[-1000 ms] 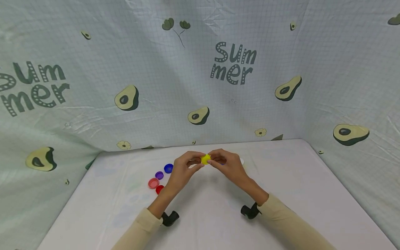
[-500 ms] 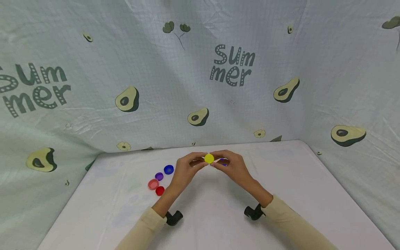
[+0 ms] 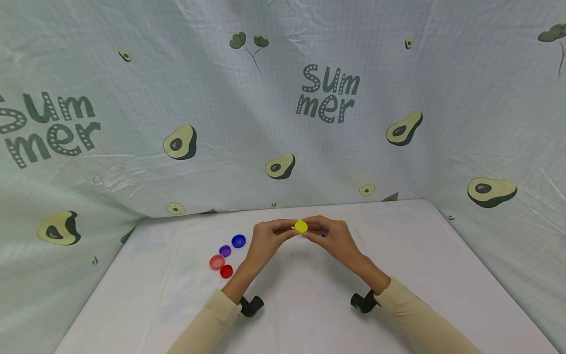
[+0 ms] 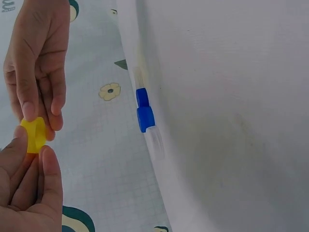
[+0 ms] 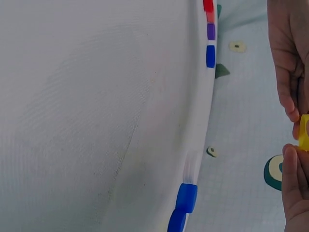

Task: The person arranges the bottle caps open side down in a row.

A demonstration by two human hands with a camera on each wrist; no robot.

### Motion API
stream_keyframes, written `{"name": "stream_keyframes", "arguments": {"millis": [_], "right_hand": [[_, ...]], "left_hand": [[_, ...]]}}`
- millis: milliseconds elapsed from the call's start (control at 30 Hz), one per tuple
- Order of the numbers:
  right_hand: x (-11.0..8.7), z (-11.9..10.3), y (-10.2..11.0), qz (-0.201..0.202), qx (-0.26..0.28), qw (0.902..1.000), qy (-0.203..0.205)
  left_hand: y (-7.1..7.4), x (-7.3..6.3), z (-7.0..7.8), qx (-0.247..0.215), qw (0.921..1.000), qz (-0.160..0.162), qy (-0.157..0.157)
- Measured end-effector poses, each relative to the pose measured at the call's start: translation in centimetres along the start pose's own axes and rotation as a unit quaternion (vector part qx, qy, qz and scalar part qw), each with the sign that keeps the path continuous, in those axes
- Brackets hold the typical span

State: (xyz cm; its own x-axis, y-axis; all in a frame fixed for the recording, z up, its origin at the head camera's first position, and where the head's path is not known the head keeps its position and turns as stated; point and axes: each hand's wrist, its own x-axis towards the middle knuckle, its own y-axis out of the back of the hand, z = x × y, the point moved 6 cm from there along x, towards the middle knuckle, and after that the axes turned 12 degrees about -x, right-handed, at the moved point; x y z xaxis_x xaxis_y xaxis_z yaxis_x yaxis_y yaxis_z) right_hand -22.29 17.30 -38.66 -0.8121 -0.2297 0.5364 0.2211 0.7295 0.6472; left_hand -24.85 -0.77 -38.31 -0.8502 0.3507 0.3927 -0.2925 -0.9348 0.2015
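Note:
A small round yellow bottle cap (image 3: 301, 226) is held up over the far part of the table, its flat face toward the head camera. My left hand (image 3: 267, 242) pinches it from the left with thumb and fingertips. From the right, the thumb and fingertips of my right hand (image 3: 334, 240) grip the same cap. In the left wrist view the yellow cap (image 4: 35, 135) shows between both hands' fingertips. Partly hidden behind the right hand is a blue cap (image 3: 322, 235); the left wrist view shows two blue caps (image 4: 145, 119) there beside a clear whitish one (image 4: 155, 141).
Left of the left hand, a blue cap (image 3: 239, 241), a purple cap (image 3: 225, 250), a pink cap (image 3: 217, 262) and a red cap (image 3: 226, 271) lie in a curved row on the white table (image 3: 305, 314). A printed curtain (image 3: 230, 113) hangs behind the table.
Both hands have shifted slightly right with the yellow cap, and its flat face has turned toward the head camera. The caps on the left have stayed in place.

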Motion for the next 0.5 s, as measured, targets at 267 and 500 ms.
{"name": "stream_keyframes", "arguments": {"millis": [267,500], "right_hand": [[0.1,0.6,0.2,-0.030,-0.019,0.9993,-0.014],[0.3,1.6,0.1,-0.046,-0.017,0.9981,-0.036]], "left_hand": [[-0.7,0.4,-0.6,0.011,0.9994,-0.031,0.007],[-1.3,1.1,-1.2,0.029,0.9978,-0.045,0.039]]}}
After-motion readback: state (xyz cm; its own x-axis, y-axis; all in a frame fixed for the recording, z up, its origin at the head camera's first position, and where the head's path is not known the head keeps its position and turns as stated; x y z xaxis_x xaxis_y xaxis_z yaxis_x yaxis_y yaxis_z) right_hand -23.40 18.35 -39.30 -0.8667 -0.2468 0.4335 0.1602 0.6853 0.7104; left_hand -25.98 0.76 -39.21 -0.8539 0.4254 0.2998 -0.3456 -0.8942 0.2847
